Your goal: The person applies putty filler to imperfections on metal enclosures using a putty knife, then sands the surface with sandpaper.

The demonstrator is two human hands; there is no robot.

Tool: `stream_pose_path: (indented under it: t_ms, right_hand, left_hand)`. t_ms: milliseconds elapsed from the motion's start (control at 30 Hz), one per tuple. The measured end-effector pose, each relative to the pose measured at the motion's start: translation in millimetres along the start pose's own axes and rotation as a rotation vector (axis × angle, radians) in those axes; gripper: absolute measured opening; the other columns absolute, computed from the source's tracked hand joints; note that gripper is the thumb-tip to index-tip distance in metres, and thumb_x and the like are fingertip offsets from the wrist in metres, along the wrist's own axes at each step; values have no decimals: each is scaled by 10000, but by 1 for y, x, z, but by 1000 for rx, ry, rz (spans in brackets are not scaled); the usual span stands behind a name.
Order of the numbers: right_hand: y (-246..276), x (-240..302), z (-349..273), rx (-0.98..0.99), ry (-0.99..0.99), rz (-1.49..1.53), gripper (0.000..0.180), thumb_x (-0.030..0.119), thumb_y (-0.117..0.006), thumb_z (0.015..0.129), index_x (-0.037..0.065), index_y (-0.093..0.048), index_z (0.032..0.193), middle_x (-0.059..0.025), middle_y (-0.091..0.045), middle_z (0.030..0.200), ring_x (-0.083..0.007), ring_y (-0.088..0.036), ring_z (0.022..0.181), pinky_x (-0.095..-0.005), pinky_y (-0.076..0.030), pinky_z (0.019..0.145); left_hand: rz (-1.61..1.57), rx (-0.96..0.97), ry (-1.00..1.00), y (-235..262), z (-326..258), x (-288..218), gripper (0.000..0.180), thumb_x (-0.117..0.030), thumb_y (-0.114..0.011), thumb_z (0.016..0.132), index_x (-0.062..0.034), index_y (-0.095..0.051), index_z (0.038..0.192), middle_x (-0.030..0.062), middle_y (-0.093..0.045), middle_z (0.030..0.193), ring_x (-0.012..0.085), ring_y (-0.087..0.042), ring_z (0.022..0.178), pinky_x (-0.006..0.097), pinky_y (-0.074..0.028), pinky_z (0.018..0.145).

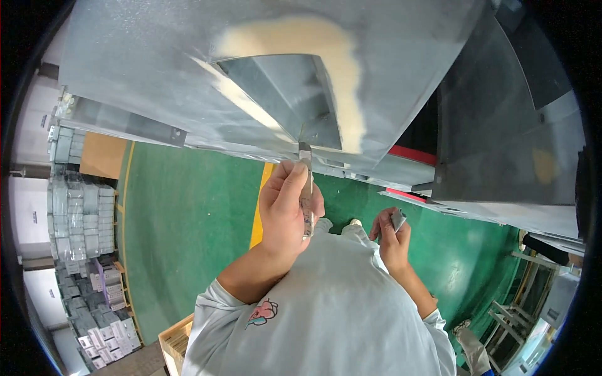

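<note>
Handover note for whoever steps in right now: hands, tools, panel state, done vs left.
Left hand: holds a putty knife, blade tip up at the lower edge of the grey metal panel, just below the triangular recess.
Right hand: low beside the body, holds a small grey scraper, off the panel.
Done: beige filler lies in a band over the top and down the right side of the recess, with a thinner streak along its left edge.
Left: whether the filler needs more smoothing cannot be told from this view.
</note>
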State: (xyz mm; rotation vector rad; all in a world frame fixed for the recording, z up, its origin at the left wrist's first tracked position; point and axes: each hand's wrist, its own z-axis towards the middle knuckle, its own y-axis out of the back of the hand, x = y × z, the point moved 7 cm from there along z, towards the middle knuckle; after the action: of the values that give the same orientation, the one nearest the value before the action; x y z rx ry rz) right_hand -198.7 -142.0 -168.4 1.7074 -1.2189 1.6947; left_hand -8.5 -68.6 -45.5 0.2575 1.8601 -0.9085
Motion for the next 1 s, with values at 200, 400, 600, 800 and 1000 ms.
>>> stream_pose_path:
  t_ms: [200,400,600,800,1000]
  right_hand:
    - [3,-1,-1,-18,-9,28,162,88,-470,982,7,-505,846,-46,-521,681,-113,-497,569,-263,-423,510]
    - [10,-3,-4,-52,-24,2,167,97,-474,983,7,-506,845,-47,-519,692,-120,-501,578,-264,-422,518]
    - [9,-6,-4,-25,-26,20,161,92,-478,977,4,-505,845,-45,-516,699,-122,-502,585,-266,-423,527]
    - [-12,5,1,110,-7,-71,134,89,-507,959,-20,-532,886,-51,-519,699,-121,-515,597,-265,-424,535]
    - [-51,46,10,381,201,-200,276,225,-455,943,-23,-573,931,-69,-529,704,-148,-489,622,-299,-397,558]
  left_hand:
    - [234,-29,-26,1,0,-10,223,-228,-548,966,-76,-493,813,52,-560,541,77,-454,415,232,-336,414]
    - [381,-16,-64,-2,-2,-18,258,-225,-527,975,-35,-484,806,76,-573,543,64,-447,429,230,-331,415]
    - [421,-92,-91,3,-5,-23,224,-235,-521,968,-73,-485,817,64,-531,529,103,-442,409,245,-309,405]
    - [475,227,-174,8,-31,-19,213,-163,-456,979,-33,-443,811,67,-507,524,125,-511,429,261,-361,394]
    - [579,492,-96,45,-48,4,167,-91,-493,974,-24,-438,831,60,-590,603,72,-530,508,226,-393,465]
